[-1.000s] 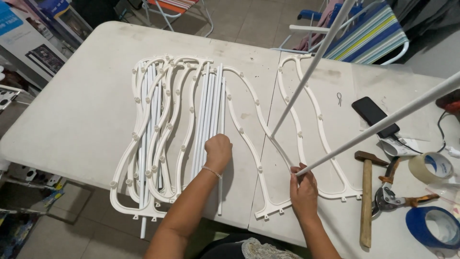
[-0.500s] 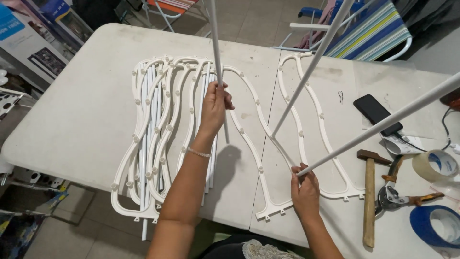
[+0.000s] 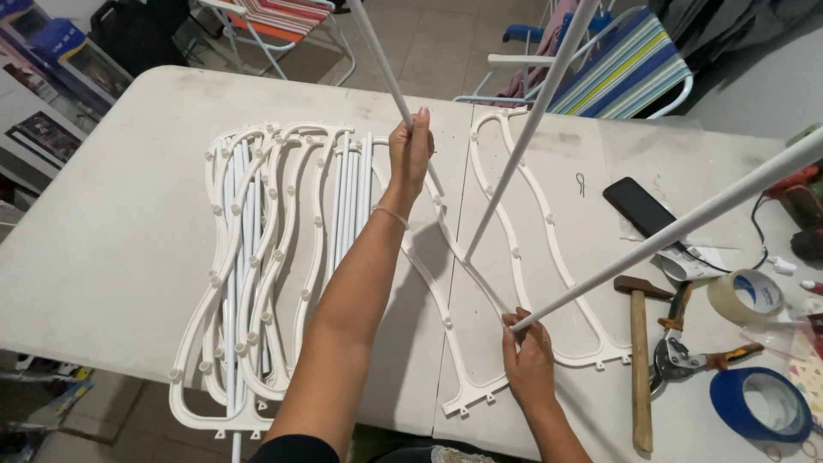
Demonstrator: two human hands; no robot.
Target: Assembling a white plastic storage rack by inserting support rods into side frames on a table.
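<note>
Our left hand (image 3: 410, 153) is raised above the table, fingers wrapped in a closed grip around a thin white rod (image 3: 377, 58) that slants up and away toward the top edge of the view. Our right hand (image 3: 527, 358) sits low near the table's front edge, its fingertips pinched around the bottom end of a second white rod (image 3: 677, 230), which rises to the right and leaves the view at the right edge. That end meets the wavy white plastic frame (image 3: 514, 257) lying flat on the white folding table (image 3: 111, 197), at a peg on the frame's inner rail. A third white rod (image 3: 531, 129) stands in the same frame further back and leans up toward the top of the view.

Left of our left forearm lies a stack of similar wavy white frames (image 3: 249, 283) with a bundle of loose white rods (image 3: 347, 201) lying on and between them.

On the right part of the table we see a black phone (image 3: 641, 208), a wooden-handled hammer (image 3: 639, 343), pliers with orange grips (image 3: 686, 343), a roll of clear packing tape (image 3: 744, 296) and a roll of blue tape (image 3: 761, 405). Beyond the far edge stand two striped folding chairs (image 3: 626, 73).
</note>
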